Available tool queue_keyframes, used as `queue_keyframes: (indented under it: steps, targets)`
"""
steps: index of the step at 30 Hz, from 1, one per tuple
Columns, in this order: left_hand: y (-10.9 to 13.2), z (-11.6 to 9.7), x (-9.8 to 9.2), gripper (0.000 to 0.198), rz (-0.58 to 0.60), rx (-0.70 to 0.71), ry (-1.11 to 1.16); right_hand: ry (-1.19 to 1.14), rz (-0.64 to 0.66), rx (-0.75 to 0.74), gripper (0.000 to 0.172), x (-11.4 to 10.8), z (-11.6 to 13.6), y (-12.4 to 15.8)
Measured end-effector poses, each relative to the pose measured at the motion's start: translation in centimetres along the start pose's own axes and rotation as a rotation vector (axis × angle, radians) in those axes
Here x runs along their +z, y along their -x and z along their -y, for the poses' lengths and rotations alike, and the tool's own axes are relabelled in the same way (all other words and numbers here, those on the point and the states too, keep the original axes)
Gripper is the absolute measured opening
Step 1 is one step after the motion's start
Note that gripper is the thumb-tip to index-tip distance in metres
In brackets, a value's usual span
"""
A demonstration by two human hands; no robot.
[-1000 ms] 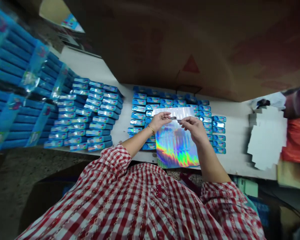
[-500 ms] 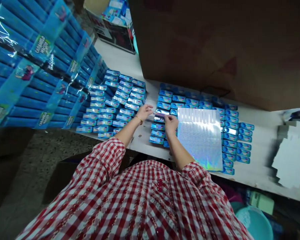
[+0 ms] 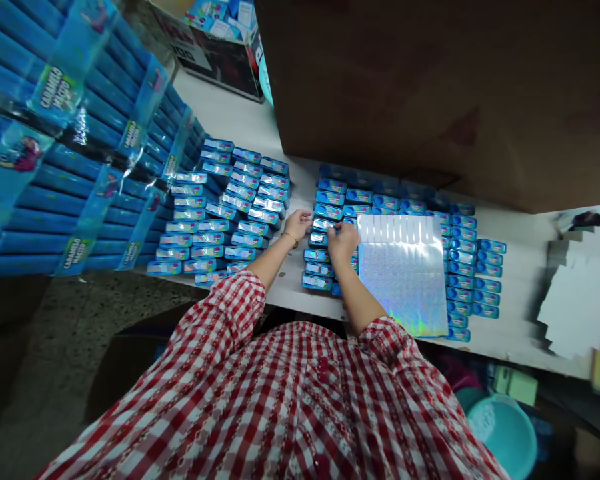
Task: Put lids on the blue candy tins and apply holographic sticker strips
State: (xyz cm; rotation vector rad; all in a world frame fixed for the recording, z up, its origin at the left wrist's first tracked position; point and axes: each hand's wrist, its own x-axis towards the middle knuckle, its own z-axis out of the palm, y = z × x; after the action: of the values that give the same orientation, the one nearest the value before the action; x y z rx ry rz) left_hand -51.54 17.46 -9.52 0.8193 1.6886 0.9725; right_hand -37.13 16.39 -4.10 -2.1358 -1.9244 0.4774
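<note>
Small blue boxes stand in tight rows on the white table, and both hands meet over one box (image 3: 324,225) in the left column of the middle group. My left hand (image 3: 297,225) is at that box's left end, fingers bent and drawn together. Over the box's right end is my right hand (image 3: 344,241), closed, thumb and fingertips pressed together. Whatever is between the fingertips of either hand is too small to make out. Just right of my right hand, a shiny silver holographic sheet (image 3: 403,273) with strip-shaped marks along its top lies across the boxes.
Another group of blue boxes (image 3: 220,227) stands left, beside tall stacks of plastic-wrapped blue packs (image 3: 80,147). A large brown carton (image 3: 405,87) rises behind the rows. An open carton (image 3: 220,60) holds more packs. White sheets (image 3: 580,293) lie right; a turquoise basin (image 3: 515,433) stands below.
The thin shiny strip stretched between my hands has come down onto a box and no longer shows clearly. My left hand moved slightly right, and my right hand curled over the box. The view shifted a little.
</note>
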Motion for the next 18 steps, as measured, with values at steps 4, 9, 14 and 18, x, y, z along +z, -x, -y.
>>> queue_keyframes:
  steps: [4, 9, 14, 18]
  targets:
    - [1.4, 1.2, 0.6, 0.027, -0.034, 0.113, -0.151, 0.19, 0.093, -0.265, 0.033, -1.4, -0.9, 0.5]
    - [3.0, 1.4, -0.1, 0.046, 0.068, 0.282, -0.427, 0.363, 0.23, -0.543, 0.044, -2.2, -1.5, 0.9]
    - [3.8, -2.6, 1.9, 0.04, -0.1, 0.436, -0.531, 0.238, 0.142, -0.392, 0.043, -4.0, -5.3, -0.2]
    - [4.7, -7.2, 8.4, 0.033, 0.089, 0.538, -0.572, 0.078, -0.075, -0.208, 0.04, -7.3, -13.1, -2.8]
